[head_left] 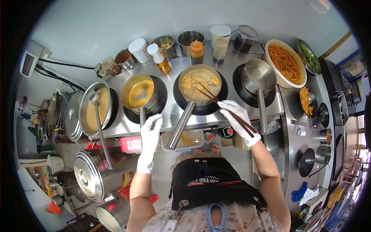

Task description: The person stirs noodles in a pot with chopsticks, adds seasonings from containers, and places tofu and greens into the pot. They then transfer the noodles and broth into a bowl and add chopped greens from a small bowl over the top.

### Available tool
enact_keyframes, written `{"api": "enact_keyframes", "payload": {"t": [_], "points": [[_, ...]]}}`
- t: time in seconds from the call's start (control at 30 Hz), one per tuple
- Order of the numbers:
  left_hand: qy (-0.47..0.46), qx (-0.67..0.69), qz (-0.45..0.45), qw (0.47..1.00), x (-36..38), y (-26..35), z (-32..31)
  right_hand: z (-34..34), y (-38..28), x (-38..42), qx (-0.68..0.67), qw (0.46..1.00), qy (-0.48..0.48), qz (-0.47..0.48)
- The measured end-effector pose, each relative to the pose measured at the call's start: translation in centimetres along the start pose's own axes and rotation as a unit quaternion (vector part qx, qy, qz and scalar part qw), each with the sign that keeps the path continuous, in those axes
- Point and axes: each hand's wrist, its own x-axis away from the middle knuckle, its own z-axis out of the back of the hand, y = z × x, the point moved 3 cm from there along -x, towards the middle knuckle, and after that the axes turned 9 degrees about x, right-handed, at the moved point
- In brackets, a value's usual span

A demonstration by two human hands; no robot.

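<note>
My right hand [236, 118], in a white glove, is closed around long dark chopsticks [208, 94]. Their tips dip into the middle saucepan [183, 123], among yellowish pieces of food [192, 82] in cloudy liquid. My left hand [151, 130], gloved too, is closed at the handle of the left saucepan [142, 113], covering the handle's far end. That pan holds yellow-orange broth [138, 92]. To the right, another saucepan [261, 104] sits on its burner, its handle toward me.
A ladle [101, 133] leans in a wide pot of beige liquid [92, 112] at left. Squeeze bottles [196, 52] and tubs [139, 50] line the wall. A bowl of orange shredded food [285, 63] stands at right. Below left is a large lidded pot [89, 174].
</note>
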Motion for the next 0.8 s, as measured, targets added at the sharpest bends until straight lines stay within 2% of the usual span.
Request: {"api": "enact_keyframes", "payload": {"t": [0.1, 0.17, 0.23, 0.3, 0.37, 0.53, 0.7, 0.8], "points": [[0.028, 0.021, 0.019, 0.999, 2.1, -1.0, 0.0, 1.0, 3.5, -0.8, -0.053, 0.998, 0.003, -0.039], [0.053, 0.011, 0.05, 0.997, 3.6, -1.4, 0.1, 2.4, 3.3, -0.9, -0.028, 0.999, 0.021, -0.012], [0.072, 0.037, 0.048, 0.996, 5.0, -2.6, 0.1, 3.2, 2.7, -0.5, -0.034, 0.999, -0.011, -0.03], [0.073, 0.072, 0.071, 0.992, 6.4, -3.2, 0.0, 2.3, 2.6, -0.7, -0.106, 0.994, -0.039, 0.004], [0.079, 0.098, 0.079, 0.989, 7.4, -3.3, -0.6, 1.6, 2.4, -1.7, -0.1, 0.993, -0.06, -0.016], [0.084, 0.083, 0.064, 0.991, 9.3, -2.9, -1.6, 2.5, 4.2, -3.3, -0.079, 0.996, -0.031, -0.014], [0.105, 0.087, 0.06, 0.989, 10.3, -3.2, -1.4, 5.6, 1.0, -3.5, -0.045, 0.999, 0.005, 0.014], [0.14, 0.126, 0.053, 0.981, 10.4, -2.8, -1.8, 3.7, 1.6, -5.1, -0.089, 0.996, 0.005, 0.017]]}}
